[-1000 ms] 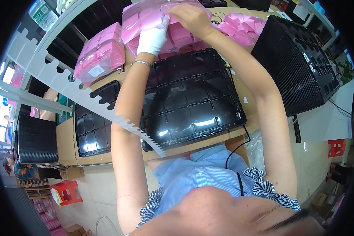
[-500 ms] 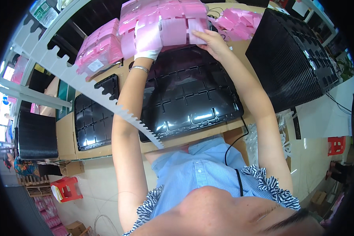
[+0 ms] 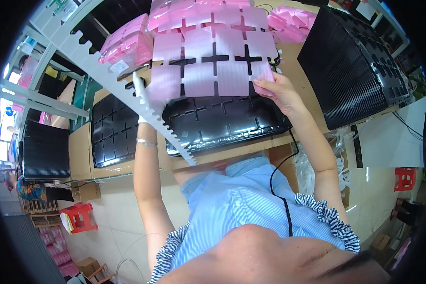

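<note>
Pinching hand: bare right hand (image 3: 278, 92), at 2 o'clock, thumb and fingers pressed together on the near right corner of the pink sheet (image 3: 232, 61).
Gloved hand: left hand (image 3: 140, 88), at 10 o'clock, partly behind a grey toothed strip (image 3: 99, 71); cannot tell its grip or how open it is.
Sheet: at 12 o'clock, covering the far part of a black tray (image 3: 222, 118).
Tray stack (image 3: 350, 71): 2 o'clock.
Pink bundle (image 3: 128, 40): 11 o'clock.

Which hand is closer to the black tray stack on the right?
Right. The right hand, pinching a corner of the pink sheet, is left of that black tray stack, apart from it; the gloved left hand is farther left, beside the sheet's opposite edge.
</note>
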Demonstrator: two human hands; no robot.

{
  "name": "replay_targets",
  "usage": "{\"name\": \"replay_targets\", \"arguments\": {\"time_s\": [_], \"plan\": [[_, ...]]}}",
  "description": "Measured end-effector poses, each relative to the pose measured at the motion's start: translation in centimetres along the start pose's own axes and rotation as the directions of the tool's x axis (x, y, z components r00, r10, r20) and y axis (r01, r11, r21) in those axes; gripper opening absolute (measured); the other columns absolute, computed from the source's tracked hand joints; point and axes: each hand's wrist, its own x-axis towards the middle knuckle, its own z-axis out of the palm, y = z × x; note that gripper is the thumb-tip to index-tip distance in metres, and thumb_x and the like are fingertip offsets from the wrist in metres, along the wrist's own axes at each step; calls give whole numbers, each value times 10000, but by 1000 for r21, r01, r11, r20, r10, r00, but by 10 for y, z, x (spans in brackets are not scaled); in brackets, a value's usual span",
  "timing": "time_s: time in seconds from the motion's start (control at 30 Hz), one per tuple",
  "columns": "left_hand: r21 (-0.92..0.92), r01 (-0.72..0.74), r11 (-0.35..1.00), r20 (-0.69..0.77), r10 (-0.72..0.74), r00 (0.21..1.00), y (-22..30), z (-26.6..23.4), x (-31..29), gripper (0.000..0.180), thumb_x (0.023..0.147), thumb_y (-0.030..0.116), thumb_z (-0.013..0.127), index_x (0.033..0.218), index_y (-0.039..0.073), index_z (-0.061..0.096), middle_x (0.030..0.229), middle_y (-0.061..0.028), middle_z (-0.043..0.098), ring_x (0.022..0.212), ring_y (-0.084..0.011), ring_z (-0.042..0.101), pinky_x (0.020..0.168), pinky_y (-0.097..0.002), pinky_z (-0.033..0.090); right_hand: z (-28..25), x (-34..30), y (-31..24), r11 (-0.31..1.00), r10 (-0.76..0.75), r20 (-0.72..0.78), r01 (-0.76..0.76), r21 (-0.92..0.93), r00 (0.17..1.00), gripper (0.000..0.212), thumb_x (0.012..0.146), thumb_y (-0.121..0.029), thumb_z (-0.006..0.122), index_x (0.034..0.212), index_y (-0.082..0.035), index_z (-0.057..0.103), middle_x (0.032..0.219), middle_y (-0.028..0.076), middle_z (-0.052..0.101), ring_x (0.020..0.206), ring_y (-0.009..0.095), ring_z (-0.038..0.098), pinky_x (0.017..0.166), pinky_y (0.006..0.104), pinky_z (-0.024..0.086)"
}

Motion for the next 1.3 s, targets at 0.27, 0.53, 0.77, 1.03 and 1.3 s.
{"name": "replay_targets", "arguments": {"time_s": [0.27, 0.53, 0.77, 1.03, 1.3], "plan": [[803, 55, 594, -128, 82, 988, -25, -2, -51, 285, 834, 332, 723, 824, 58, 645, 692, 2, 628, 551, -45, 514, 531, -171, 390, -27, -8, 17, 996, -57, -139, 46, -82, 989, 299, 795, -109, 747, 1012, -10, 567, 921, 61, 657, 808, 109, 636, 749, 238, 502], [978, 205, 41, -209, 210, 955, -41, -30, -104, 445, 822, 414, 720, 705, -8, 645, 570, -67, 610, 511, -122, 561, 532, -278, 455, -32, -46, 37, 837, -208, -166, 87, -539, 964, 330, 798, -71, 731, 1057, -5, 537, 750, -23, 586, 653, 24, 496, 619, 180, 406], [946, 281, 163, -303, 127, 945, -34, -7, -123, 475, 835, 457, 697, 662, 16, 656, 522, -9, 558, 458, -62, 478, 453, -223, 373, -31, -47, 58, 662, -415, -126, 204, -721, 901, 390, 768, -51, 737, 1105, -33, 543, 684, -50, 516, 580, 21, 395, 544, 181, 336], [959, 268, 96, -277, 111, 954, -37, -21, -124, 446, 799, 454, 735, 752, 11, 697, 520, 7, 539, 429, -33, 419, 418, -207, 326, -32, -45, 51, 642, -402, -164, 149, -752, 901, 407, 747, -90, 753, 1096, -59, 546, 673, -34, 519, 584, 46, 436, 567, 213, 402], [965, 182, -187, -126, 277, 953, -24, -26, -119, 509, 777, 467, 748, 856, -32, 681, 629, -69, 641, 580, -106, 599, 602, -255, 490, -28, -43, 38, 570, -438, -172, 125, -812, 883, 344, 797, -139, 719, 1092, -52, 566, 712, -1, 549, 569, 83, 473, 555, 246, 417]]}}
